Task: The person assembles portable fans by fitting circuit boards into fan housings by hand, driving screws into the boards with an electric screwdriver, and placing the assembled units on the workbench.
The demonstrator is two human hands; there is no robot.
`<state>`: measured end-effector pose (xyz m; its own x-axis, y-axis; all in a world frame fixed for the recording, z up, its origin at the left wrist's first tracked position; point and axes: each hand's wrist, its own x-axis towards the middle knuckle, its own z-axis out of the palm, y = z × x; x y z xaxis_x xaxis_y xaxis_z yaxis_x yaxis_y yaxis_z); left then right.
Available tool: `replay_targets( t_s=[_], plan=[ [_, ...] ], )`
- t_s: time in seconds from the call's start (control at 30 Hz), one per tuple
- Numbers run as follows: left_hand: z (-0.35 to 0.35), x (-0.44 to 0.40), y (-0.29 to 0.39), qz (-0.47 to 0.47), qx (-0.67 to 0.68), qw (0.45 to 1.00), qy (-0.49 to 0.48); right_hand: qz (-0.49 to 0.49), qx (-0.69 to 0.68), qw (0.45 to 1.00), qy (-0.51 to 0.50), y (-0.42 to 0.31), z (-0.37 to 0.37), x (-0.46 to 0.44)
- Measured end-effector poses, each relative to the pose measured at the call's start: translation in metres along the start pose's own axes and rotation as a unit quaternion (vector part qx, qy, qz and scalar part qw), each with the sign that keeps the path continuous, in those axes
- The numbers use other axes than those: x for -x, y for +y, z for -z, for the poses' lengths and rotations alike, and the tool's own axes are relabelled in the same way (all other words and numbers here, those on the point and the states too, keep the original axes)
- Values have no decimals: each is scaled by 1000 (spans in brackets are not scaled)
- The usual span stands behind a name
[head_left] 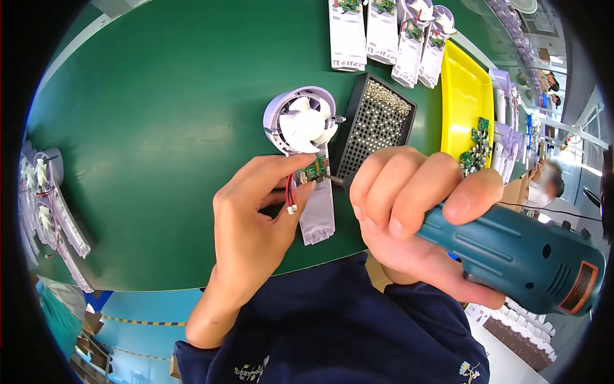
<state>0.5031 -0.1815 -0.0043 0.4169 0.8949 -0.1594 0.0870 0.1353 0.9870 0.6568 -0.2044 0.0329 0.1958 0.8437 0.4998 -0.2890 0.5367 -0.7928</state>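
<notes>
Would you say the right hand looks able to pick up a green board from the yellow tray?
Probably not: the right hand is wrapped around the teal power screwdriver and would likely need to set it down first, though the green boards lie nearby.

The screwdriver point(511, 253) is teal, the tray point(464, 96) yellow

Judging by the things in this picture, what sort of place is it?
Most likely an assembly workshop or factory line: several similar fan units lie on the green table, the right hand grips what looks like an electric screwdriver, and a yellow tray holds small circuit boards.
</notes>
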Motion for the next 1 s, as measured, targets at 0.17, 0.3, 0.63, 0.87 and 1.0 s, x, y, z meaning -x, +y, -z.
replay_targets(
  t_s=[0.17, 0.3, 0.63, 0.87, 1.0],
  plan=[
    [-1, -2, 3, 2, -8, 1000, 10, 35, 12, 999, -31, 7, -2, -3],
    [4, 0, -1, 3, -3, 1000, 9, 52, 25, 997, -59, 12, -7, 0],
    [6, 6, -3, 7, 68, 998, 14, -104, 0, 983, 153, -25, 9, 42],
    [8, 15, -18, -47, 110, 993, 17, -462, 55, 861, 204, -26, -2, 61],
    [13, 16, -20, -49, 112, 992, -19, -460, 33, 872, 165, -25, 3, 59]
  ],
)
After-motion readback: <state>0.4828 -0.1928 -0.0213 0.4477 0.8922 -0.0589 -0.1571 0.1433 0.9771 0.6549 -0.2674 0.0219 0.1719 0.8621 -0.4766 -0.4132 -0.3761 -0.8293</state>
